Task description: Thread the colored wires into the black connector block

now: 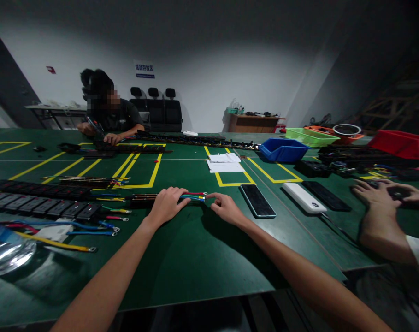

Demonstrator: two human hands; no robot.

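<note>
My left hand (168, 203) is closed around a dark strip with coloured wires (147, 198) lying on the green table. Red, green and blue wires end in metal ring terminals (204, 198) to the right of my thumb. My right hand (226, 207) has its index finger stretched to these terminals, its tip touching or nearly touching them; the other fingers are curled, and I see nothing held in them. A similar strip with wires (88, 180) lies behind, to the left. Long black segmented modules (46, 205) with lugged cables lie left of my left hand.
A phone (258, 201), a white power bank (304, 198) and a black slab (327, 195) lie at right. Blue bin (283, 151), green bin (311, 137) and red bin (401, 144) stand farther back. A co-worker's hands (385, 191) are at right; another person (109, 108) works opposite.
</note>
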